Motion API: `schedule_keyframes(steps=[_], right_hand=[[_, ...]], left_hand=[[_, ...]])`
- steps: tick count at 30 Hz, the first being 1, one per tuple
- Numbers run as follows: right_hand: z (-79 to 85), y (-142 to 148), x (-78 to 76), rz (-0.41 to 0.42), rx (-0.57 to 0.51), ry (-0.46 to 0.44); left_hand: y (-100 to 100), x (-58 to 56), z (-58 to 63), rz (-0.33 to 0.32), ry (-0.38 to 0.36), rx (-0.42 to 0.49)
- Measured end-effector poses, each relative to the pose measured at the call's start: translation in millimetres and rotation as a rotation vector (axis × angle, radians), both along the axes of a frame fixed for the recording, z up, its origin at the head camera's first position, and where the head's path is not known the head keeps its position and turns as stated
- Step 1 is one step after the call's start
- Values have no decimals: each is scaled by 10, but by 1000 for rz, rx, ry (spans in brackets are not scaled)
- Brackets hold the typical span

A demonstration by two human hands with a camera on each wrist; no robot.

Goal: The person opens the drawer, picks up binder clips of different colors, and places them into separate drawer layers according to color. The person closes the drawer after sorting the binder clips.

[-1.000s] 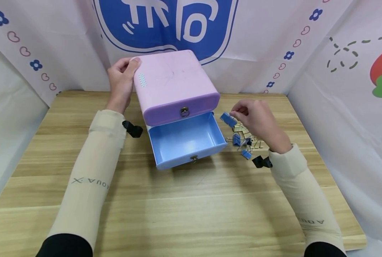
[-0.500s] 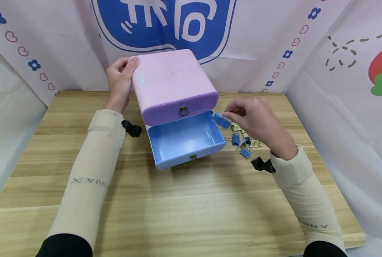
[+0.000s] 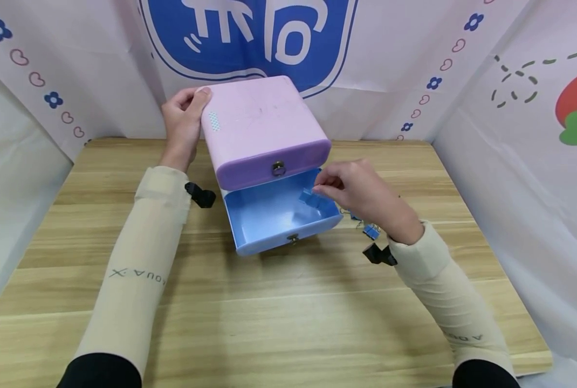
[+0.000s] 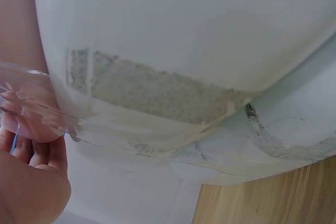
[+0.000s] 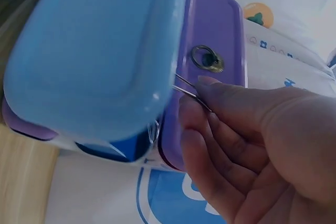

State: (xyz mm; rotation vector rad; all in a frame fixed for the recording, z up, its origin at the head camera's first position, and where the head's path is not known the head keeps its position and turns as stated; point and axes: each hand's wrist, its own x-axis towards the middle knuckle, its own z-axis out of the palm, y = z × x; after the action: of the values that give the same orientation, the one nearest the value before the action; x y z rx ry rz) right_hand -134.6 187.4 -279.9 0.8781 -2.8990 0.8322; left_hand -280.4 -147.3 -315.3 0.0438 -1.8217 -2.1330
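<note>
A small drawer cabinet [image 3: 264,116] with a pink top and a purple upper drawer front stands at the back of the table. Its lower light-blue drawer [image 3: 264,246] is pulled out. My left hand [image 3: 183,126] grips the cabinet's back left corner, thumb on top; in the left wrist view its fingers curl by a taped pale side. With thumb and fingertips my right hand [image 3: 363,194] pinches the wire handle [image 5: 185,93] of a blue binder clip [image 3: 309,198]. This clip hangs over the right part of the drawer, its body mostly behind the drawer front in the right wrist view.
More binder clips [image 3: 371,231] lie on the wooden table [image 3: 279,323] right of the drawer, partly hidden by the right hand. A white printed cloth [image 3: 376,102] rises behind the cabinet, and another pale wall stands at the right.
My right hand has carried the blue binder clip leftward from the pile of clips to over the open drawer. The left hand and the cabinet have stayed in place.
</note>
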Motion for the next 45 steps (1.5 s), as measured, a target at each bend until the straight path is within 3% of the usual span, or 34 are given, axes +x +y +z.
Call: schedule_keyframes(steps=[8, 21, 33, 45], right_hand=[[-132, -181, -82, 71, 51, -87], [-217, -231, -186, 151, 89, -100], [-42, -104, -180, 80, 104, -64], [54, 99, -5, 12, 122, 16]], left_hand=[[-7, 9, -14, 2, -6, -3], [-4, -1, -3, 4, 6, -1], [-10, -10, -9, 2, 16, 0], [-10, -3, -8, -9, 14, 13]])
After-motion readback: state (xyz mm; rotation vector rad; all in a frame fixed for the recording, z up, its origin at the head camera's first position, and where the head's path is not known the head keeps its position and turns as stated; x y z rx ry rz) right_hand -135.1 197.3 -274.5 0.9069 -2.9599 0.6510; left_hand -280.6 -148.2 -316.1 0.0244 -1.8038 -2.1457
